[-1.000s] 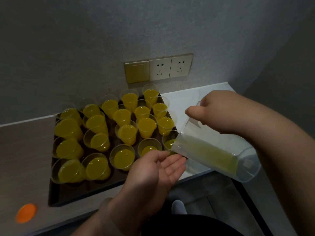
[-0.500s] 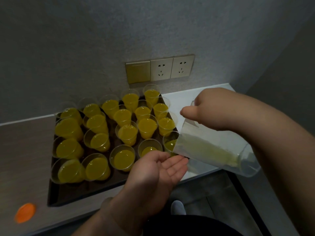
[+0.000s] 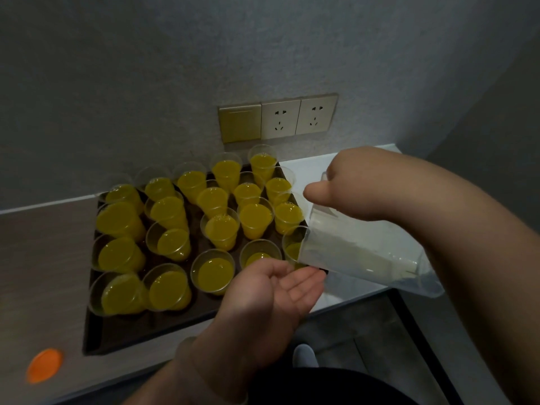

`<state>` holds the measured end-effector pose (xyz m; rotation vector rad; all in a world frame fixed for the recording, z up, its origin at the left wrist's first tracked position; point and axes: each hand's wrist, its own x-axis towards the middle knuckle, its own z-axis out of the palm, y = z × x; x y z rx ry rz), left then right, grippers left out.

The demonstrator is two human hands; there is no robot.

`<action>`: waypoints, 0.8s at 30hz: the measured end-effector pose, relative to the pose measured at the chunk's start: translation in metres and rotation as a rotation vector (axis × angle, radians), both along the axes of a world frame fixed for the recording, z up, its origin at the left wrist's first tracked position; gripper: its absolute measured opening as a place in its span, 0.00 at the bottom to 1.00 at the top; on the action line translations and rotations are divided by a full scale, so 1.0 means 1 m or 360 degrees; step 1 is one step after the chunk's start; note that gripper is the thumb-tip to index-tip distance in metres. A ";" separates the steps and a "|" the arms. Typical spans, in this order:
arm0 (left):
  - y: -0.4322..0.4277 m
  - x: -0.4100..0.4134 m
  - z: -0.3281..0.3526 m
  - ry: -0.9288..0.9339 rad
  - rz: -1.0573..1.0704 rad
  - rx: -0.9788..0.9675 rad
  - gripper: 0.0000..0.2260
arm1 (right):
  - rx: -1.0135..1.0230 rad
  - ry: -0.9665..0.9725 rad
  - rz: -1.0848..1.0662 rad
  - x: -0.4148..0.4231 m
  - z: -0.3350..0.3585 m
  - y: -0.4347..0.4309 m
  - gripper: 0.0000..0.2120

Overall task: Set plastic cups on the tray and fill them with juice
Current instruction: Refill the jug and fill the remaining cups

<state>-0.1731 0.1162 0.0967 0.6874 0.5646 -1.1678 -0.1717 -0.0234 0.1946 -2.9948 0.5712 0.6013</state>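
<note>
A dark tray on the counter carries several clear plastic cups of yellow juice. My right hand grips the handle of a clear plastic jug, tipped steeply with its spout over the cup at the tray's front right corner. Only a thin film of juice shows inside the jug. My left hand lies palm up with fingers relaxed just below the spout, by that cup. The cup beside it holds little juice.
An orange lid lies on the counter at the front left. A wall plate with a switch and two sockets sits behind the tray. The white counter ends just right of the tray, with the floor and a shoe below.
The jug has tipped steeper, its base rising, and the juice inside has drained down to almost none. My left hand stays under the spout.
</note>
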 end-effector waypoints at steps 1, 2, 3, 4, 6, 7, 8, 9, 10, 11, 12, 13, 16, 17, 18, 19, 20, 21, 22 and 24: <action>0.000 0.000 0.000 0.0008 0.0000 -0.0004 0.11 | 0.0004 0.0000 -0.0009 0.002 0.000 0.000 0.21; 0.000 0.001 0.000 0.0015 0.0000 -0.0006 0.11 | 0.0044 -0.0014 -0.0044 0.003 -0.001 0.000 0.21; 0.000 0.001 -0.001 0.0024 -0.0002 -0.0008 0.12 | 0.0090 -0.0030 -0.0083 0.004 -0.001 -0.001 0.20; 0.000 0.002 -0.001 0.0030 -0.0004 -0.0010 0.13 | 0.0124 -0.0045 -0.0104 0.006 -0.002 -0.001 0.20; 0.001 0.002 -0.001 0.0040 -0.0003 -0.0027 0.13 | 0.0154 -0.0064 -0.0111 0.007 -0.004 -0.002 0.19; 0.001 0.002 -0.001 0.0044 0.0000 -0.0034 0.12 | 0.0152 -0.0063 -0.0104 0.008 -0.004 -0.002 0.19; 0.001 0.002 0.000 0.0047 0.0006 -0.0032 0.12 | 0.0148 -0.0057 -0.0101 0.009 -0.004 0.000 0.19; 0.001 0.002 0.000 0.0050 0.0012 -0.0024 0.12 | 0.0147 -0.0051 -0.0106 0.010 -0.004 0.000 0.19; 0.001 0.002 0.001 0.0053 0.0020 -0.0014 0.12 | 0.0148 -0.0048 -0.0109 0.011 -0.004 0.000 0.19; 0.001 0.002 0.000 0.0058 0.0027 -0.0011 0.12 | 0.0141 -0.0037 -0.0108 0.011 -0.004 0.001 0.19; 0.001 0.002 0.000 0.0065 0.0033 -0.0013 0.12 | 0.0136 -0.0032 -0.0107 0.012 -0.004 0.002 0.19; 0.001 0.003 0.000 0.0074 0.0034 -0.0017 0.11 | 0.0135 -0.0034 -0.0104 0.012 -0.004 0.002 0.19; 0.003 0.004 -0.001 0.0104 0.0044 -0.0023 0.13 | 0.0128 -0.0038 -0.0102 0.013 -0.004 0.004 0.19; 0.004 0.004 -0.001 0.0115 0.0052 -0.0034 0.12 | 0.0130 -0.0048 -0.0108 0.013 -0.004 0.004 0.19; 0.005 0.005 0.000 0.0124 0.0061 -0.0048 0.11 | 0.0131 -0.0056 -0.0111 0.013 -0.003 0.004 0.19; 0.005 0.005 0.000 0.0132 0.0067 -0.0060 0.11 | 0.0128 -0.0060 -0.0109 0.012 -0.002 0.005 0.19; 0.006 0.005 0.001 0.0135 0.0070 -0.0068 0.11 | 0.0123 -0.0065 -0.0104 0.012 -0.002 0.005 0.20; 0.006 0.005 0.000 0.0132 0.0069 -0.0072 0.11 | 0.0117 -0.0067 -0.0097 0.011 -0.001 0.005 0.20; 0.007 0.005 0.000 0.0126 0.0067 -0.0074 0.11 | 0.0103 -0.0061 -0.0090 0.011 0.000 0.005 0.20; 0.007 0.005 0.001 0.0129 0.0070 -0.0082 0.11 | 0.0045 -0.0029 -0.0068 0.011 0.000 0.006 0.21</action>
